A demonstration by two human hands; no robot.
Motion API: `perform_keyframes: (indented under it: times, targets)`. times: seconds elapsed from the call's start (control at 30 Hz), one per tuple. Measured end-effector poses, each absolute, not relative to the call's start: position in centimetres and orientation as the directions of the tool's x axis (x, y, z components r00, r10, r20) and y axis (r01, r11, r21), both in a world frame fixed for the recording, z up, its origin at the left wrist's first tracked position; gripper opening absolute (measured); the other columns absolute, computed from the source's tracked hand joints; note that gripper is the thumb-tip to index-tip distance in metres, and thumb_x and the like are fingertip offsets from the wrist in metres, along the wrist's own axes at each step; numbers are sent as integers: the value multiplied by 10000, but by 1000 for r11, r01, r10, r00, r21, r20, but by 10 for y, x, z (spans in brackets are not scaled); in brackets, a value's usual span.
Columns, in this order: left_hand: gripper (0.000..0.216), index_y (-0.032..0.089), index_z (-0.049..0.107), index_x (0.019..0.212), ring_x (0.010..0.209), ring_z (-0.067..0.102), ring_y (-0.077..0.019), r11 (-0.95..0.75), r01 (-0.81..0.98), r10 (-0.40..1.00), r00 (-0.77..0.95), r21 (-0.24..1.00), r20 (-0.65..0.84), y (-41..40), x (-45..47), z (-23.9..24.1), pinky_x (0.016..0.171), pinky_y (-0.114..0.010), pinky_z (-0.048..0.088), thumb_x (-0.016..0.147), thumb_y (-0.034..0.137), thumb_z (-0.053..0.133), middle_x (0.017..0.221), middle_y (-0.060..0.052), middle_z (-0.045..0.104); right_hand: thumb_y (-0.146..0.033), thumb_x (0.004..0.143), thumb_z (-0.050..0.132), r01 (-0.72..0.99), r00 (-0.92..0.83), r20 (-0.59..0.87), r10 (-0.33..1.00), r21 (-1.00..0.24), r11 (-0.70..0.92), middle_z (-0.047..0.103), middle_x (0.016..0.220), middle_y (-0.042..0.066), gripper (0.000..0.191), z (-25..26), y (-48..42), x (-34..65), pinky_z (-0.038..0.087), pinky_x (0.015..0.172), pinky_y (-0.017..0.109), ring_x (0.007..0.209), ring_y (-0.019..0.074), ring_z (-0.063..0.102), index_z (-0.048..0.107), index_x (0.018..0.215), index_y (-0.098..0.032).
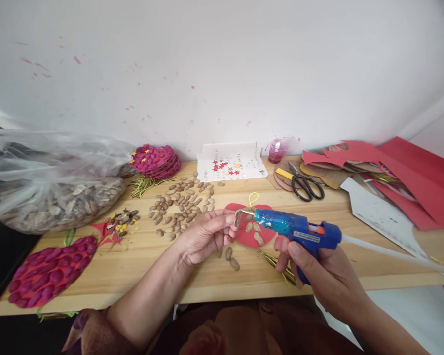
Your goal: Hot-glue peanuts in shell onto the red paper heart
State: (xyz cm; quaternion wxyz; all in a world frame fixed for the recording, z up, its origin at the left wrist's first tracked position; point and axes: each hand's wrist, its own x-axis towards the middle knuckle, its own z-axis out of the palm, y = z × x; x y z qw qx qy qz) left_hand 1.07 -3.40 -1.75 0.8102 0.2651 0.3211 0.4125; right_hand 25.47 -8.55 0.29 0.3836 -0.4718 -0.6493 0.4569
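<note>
Right hand (318, 268) grips blue plastic glue gun (299, 231); left hand (207, 236) pinches small brown seed (238, 217) at the nozzle. Hot glue could burn fingertips, red paper heart (253, 231) at 6 o'clock.

Both arms are bare, with no sleeves down to the left hand (203, 236) and the right hand (318, 273). No rings or watch show. Brown cloth (229, 330) sits below the hands.

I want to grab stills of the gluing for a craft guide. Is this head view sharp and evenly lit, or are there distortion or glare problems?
Head view: soft, even light, no hard shadows or glare; the left hand and glue gun in the right hand are sharp; wide-lens bending curves the table edge, and the plastic bag at the frame's edge looks stretched.
</note>
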Motion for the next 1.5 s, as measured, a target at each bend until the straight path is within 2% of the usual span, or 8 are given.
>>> perform_keyframes:
  times: [0.5, 0.93, 1.07, 1.3, 1.5]
  targets:
    - [334, 105, 647, 710, 585, 518, -63, 504, -493, 848, 438, 709, -298, -34, 10, -19, 534, -150, 430, 686, 312, 907, 659, -12, 591, -437, 1008, 533, 303, -251, 76, 965, -941, 153, 706, 710, 30, 310, 2, -86, 255, 431, 467, 287, 523, 154, 555, 699, 851, -227]
    - [354, 119, 593, 681, 567, 444, -59, 490, -477, 847, 458, 730, -270, -35, 9, -20, 535, -160, 392, 724, 324, 878, 617, 14, 517, -427, 1010, 537, 340, -250, 82, 965, -926, 167, 711, 725, 13, 250, 4, -86, 256, 425, 457, 291, 510, 155, 542, 699, 910, -266]
    - [354, 129, 566, 669, 573, 423, -60, 474, -515, 855, 464, 714, -232, -35, 10, -18, 532, -156, 382, 755, 313, 855, 616, 26, 484, -436, 1007, 542, 301, -258, 76, 963, -941, 155, 718, 769, 10, 222, 5, -91, 257, 411, 448, 291, 511, 153, 535, 701, 952, -290]
    - [355, 131, 567, 666, 573, 432, -63, 451, -554, 874, 434, 700, -220, -35, 11, -17, 527, -153, 392, 739, 302, 869, 602, 30, 483, -447, 1010, 532, 349, -327, -5, 945, -930, 115, 682, 753, 27, 347, 3, -97, 258, 386, 438, 276, 516, 138, 517, 703, 791, -238]
    - [321, 117, 615, 705, 560, 418, -52, 450, -554, 876, 425, 700, -227, -35, 11, -18, 534, -146, 400, 742, 303, 874, 608, 30, 489, -430, 1008, 548, 325, -335, 0, 942, -939, 115, 669, 797, 19, 325, 0, -98, 257, 367, 444, 264, 539, 126, 513, 716, 804, -239]
